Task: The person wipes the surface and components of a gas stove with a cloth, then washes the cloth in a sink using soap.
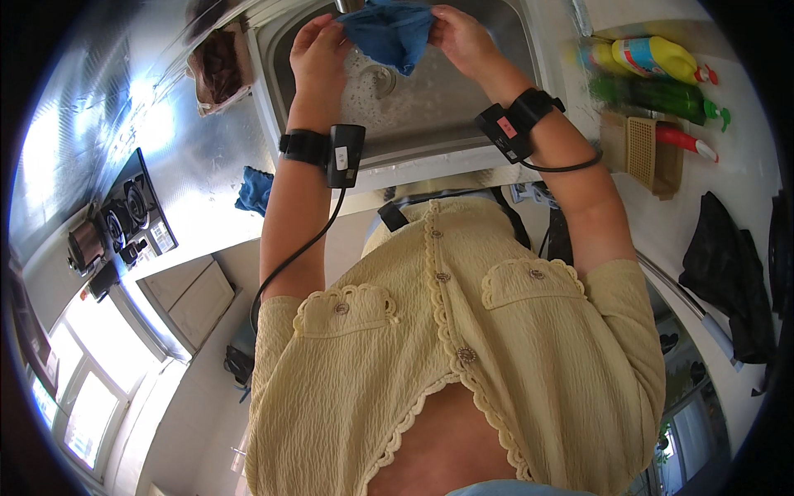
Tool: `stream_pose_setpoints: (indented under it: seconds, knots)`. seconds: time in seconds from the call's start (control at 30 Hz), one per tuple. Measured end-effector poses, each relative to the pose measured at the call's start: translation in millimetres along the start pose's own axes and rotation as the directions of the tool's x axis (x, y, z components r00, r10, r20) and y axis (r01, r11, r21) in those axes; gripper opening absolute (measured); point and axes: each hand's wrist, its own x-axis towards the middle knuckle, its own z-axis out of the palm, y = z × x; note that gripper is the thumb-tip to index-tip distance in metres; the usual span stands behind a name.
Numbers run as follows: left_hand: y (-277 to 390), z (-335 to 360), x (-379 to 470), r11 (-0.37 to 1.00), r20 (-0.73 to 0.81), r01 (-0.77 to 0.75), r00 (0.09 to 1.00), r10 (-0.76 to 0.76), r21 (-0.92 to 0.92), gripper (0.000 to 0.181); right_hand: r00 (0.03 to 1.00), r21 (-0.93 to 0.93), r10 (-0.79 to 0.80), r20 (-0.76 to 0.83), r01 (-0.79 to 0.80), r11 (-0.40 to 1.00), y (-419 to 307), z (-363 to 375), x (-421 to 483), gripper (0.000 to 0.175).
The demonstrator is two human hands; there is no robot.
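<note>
A blue cloth is spread between my two hands over the stainless steel sink. My left hand grips its left edge, and my right hand grips its right edge. The end of a metal faucet shows just behind the cloth. Below the cloth, suds lie around the sink drain. Both wrists wear black strapped devices with cables.
On the left counter are a second blue cloth, a brown item in a tray and a gas cooktop. At right stand a yellow bottle, a green bottle and a tan plastic basket. A black cloth hangs farther right.
</note>
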Motion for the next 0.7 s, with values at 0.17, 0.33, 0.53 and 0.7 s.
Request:
stream_pose_setpoints:
  seconds: [0.17, 0.33, 0.53, 0.7]
  knots:
    - [8.4, -21.5, -0.9, 0.993, -0.06, 0.075, 0.995, -0.08, -0.091, 0.016, 0.985, 0.193, 0.088, -0.149, -0.058, 0.979, -14.4, -9.6, -6.9, 0.018]
    - [6.9, -50.2, 19.3, 0.996, -0.014, 0.092, 0.996, -0.092, -0.019, 0.022, 0.994, 0.338, 0.012, -0.104, 0.024, 0.941, -23.1, -24.4, -5.1, 0.012]
    - [7.0, -33.3, 0.1, 0.322, 0.398, -0.383, 0.917, 0.02, 0.866, 0.03, 0.992, 0.297, 0.019, -0.125, 0.019, 0.955, -30.4, -11.7, -3.4, 0.003]
    - [-5.3, -39.0, 12.5, -0.143, 0.556, -0.54, 0.822, 0.122, 0.829, 0.03, 0.988, 0.047, -0.108, -0.108, 0.114, 0.992, -29.3, -14.1, 0.9, 0.007]
